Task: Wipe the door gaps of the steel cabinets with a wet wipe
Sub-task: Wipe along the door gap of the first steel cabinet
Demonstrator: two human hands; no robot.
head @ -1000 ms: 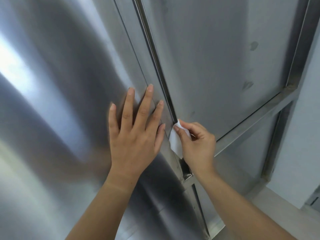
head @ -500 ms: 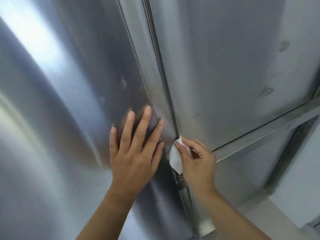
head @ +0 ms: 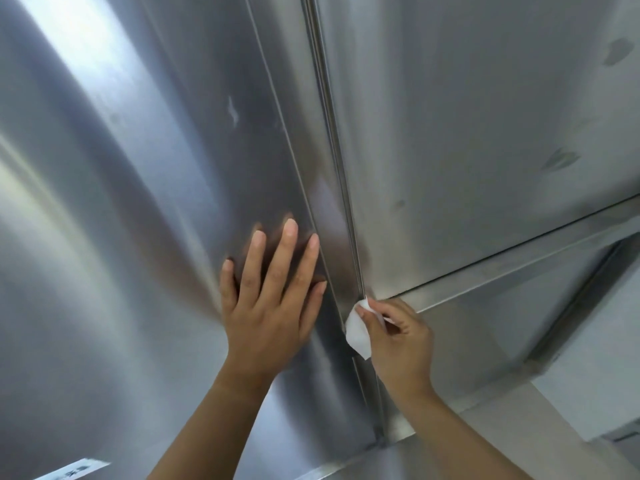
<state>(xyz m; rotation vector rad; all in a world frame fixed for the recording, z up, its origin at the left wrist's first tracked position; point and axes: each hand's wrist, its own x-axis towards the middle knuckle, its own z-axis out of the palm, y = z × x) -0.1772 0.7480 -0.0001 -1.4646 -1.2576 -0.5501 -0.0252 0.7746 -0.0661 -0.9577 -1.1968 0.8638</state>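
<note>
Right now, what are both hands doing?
Left hand: open, flat on the steel door.
Right hand: holding the wet wipe at the door gap.

White wet wipe (head: pixel 356 330); brushed silver-grey steel cabinet doors (head: pixel 467 133) with dull darker smudges (head: pixel 559 159).

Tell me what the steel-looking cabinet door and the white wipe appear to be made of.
Cabinet door: likely brushed stainless steel, satin finish; streaked glare and a blurred reflection of the left hand pressed flat on it. Wipe: probably thin nonwoven cloth or tissue, matte white; it folds limply where the right hand pinches it at the door gap. Wetness cannot be told.
</note>
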